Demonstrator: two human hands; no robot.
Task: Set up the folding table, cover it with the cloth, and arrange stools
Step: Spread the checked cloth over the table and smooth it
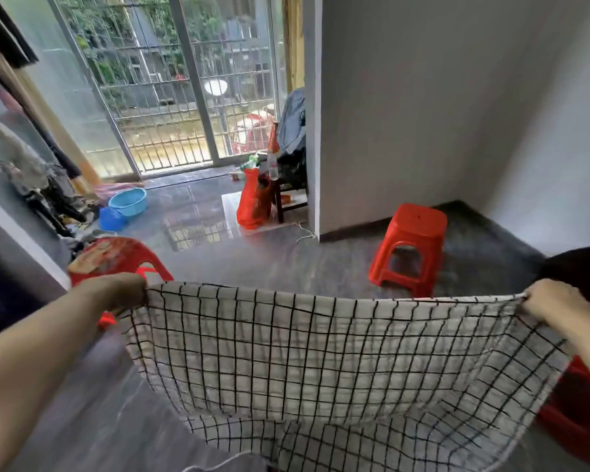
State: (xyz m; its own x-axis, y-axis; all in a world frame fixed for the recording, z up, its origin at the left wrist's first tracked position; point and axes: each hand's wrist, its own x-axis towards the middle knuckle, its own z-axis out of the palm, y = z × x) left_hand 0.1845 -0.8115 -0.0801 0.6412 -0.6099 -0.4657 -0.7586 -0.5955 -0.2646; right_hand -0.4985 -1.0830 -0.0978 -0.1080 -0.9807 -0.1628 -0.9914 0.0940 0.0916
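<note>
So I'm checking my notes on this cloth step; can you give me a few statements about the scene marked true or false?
1. Both hands grip the checked cloth by its top corners, the left hand on one and the right hand on the other. True.
2. The cloth lies flat on a table. False: it hangs in the air between the hands; no table shows.
3. A red plastic stool stands upright on the floor near the wall. True.
4. The basin by the glass door is green. False: it is blue.
</note>
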